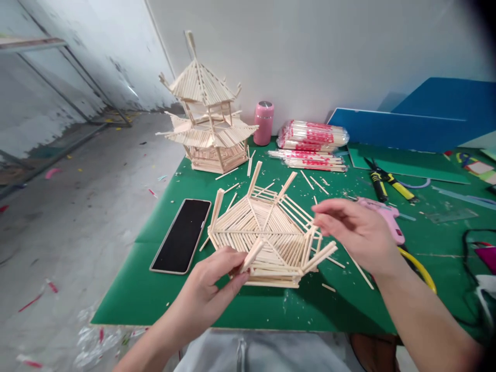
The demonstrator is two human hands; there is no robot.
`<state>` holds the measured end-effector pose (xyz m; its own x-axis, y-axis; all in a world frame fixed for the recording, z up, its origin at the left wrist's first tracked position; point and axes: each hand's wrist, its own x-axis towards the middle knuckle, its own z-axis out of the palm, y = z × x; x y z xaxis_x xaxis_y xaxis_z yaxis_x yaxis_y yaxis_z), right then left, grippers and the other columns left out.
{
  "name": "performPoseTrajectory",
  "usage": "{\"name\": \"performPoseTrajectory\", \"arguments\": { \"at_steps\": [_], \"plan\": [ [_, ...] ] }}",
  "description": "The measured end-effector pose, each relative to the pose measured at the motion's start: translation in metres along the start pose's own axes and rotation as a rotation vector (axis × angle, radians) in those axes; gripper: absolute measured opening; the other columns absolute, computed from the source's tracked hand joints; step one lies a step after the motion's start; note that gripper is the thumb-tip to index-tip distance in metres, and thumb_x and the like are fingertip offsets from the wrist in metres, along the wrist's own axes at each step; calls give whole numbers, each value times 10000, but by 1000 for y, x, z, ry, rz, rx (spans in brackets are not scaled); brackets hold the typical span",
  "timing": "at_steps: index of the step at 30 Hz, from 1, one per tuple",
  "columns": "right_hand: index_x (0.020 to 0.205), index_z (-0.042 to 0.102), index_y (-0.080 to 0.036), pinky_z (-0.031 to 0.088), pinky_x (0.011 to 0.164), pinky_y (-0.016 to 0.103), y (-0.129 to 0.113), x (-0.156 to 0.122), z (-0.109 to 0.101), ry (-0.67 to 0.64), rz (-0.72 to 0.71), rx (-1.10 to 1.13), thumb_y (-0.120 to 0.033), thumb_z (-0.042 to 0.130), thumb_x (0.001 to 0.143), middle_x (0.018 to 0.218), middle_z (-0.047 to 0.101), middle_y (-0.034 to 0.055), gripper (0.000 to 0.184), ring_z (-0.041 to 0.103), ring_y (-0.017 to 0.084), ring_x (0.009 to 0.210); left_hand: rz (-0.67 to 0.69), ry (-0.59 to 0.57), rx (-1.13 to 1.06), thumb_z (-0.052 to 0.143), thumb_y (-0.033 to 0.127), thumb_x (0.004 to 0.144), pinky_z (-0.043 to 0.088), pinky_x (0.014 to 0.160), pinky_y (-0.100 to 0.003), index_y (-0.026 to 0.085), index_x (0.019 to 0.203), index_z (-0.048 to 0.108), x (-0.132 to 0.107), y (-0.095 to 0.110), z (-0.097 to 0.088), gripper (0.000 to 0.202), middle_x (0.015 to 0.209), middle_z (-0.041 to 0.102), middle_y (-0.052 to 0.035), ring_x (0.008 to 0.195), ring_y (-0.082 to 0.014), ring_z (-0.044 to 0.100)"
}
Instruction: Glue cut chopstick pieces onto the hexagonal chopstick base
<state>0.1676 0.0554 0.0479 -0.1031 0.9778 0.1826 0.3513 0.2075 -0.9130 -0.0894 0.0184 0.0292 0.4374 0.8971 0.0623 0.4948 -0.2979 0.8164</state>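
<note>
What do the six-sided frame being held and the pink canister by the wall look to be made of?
The six-sided frame, gripped at its near edge by the left hand, looks like bare pale wood or bamboo: thin straight sticks, matte, unpainted. The pink canister seems coated metal or plastic, smooth with a silvery top.

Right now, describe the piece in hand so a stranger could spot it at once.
On the green mat, near the front edge, right of the black phone, lies a low hexagonal stick frame, its near corner pinched by the left hand. Unlike the tall finished pagoda behind it, it is one shallow tier with spokes meeting at its centre.
</note>
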Motion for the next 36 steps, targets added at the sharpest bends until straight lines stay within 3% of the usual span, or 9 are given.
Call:
{"name": "performPoseTrajectory", "arguments": {
  "at_steps": [3, 6, 8, 11, 15, 20, 27, 36],
  "plan": [
    [842, 631, -185, 474, 569, 194, -8, 28, 17, -422, 58, 93, -258, 593, 757, 761, 630, -3, 118, 566, 90, 637, -7, -14, 6, 458, 165, 819, 451, 747, -236, 165, 927, 619, -3, -4, 0, 194, 794, 628, -48, 794, -155, 584],
    [813, 650, -160, 428, 563, 176, -16, 46, 38, -779, -1, 52, -214, 588, 751, 702, 603, -19, 103, 523, 76, 630, -26, -19, 16, 464, 169, 821, 444, 760, -234, 157, 922, 617, -5, -6, -1, 184, 789, 621, -46, 785, -151, 574],
    [787, 659, -150, 379, 509, 160, -21, 54, 50, -964, -48, -4, -199, 581, 752, 612, 542, -45, 99, 462, 59, 563, -32, -18, 2, 473, 166, 818, 437, 778, -230, 164, 929, 618, -5, -7, -3, 183, 806, 623, -39, 783, -142, 566],
    [776, 665, -135, 323, 452, 151, -28, 61, 62, -1122, -65, -75, -199, 572, 758, 540, 462, -65, 114, 400, 50, 503, -62, -18, -28, 474, 168, 822, 432, 787, -225, 174, 950, 616, -5, -8, -5, 191, 815, 616, -29, 782, -134, 558],
    [907, 667, -146, 312, 444, 164, -30, 64, 71, -1207, -96, -143, -228, 562, 766, 573, 460, -59, 194, 387, 59, 502, -116, -21, -68, 485, 179, 820, 435, 776, -215, 179, 950, 621, -4, -8, -7, 188, 817, 610, -19, 778, -130, 561],
    [929, 636, -119, 294, 448, 166, -22, 65, 75, -1273, -75, -55, -254, 553, 776, 586, 407, -63, 221, 362, 55, 519, -129, -24, -120, 502, 191, 816, 447, 721, -199, 189, 942, 610, -6, -14, -8, 166, 793, 602, -8, 775, -133, 577],
    [691, 534, -120, 288, 445, 147, -17, 67, 77, -1254, 2, 37, -248, 577, 763, 564, 402, -71, 153, 359, 36, 513, -147, 20, -201, 548, 176, 792, 463, 729, -229, 203, 974, 569, -8, -25, -9, 186, 815, 603, -5, 758, -133, 580],
    [668, 515, -129, 291, 445, 145, -12, 66, 81, -1253, -27, 57, -223, 576, 757, 559, 418, -72, 143, 373, 31, 507, -108, 49, -139, 557, 140, 781, 459, 730, -223, 195, 934, 585, -7, -18, -12, 166, 827, 610, -11, 754, -124, 569]
  ]
}}
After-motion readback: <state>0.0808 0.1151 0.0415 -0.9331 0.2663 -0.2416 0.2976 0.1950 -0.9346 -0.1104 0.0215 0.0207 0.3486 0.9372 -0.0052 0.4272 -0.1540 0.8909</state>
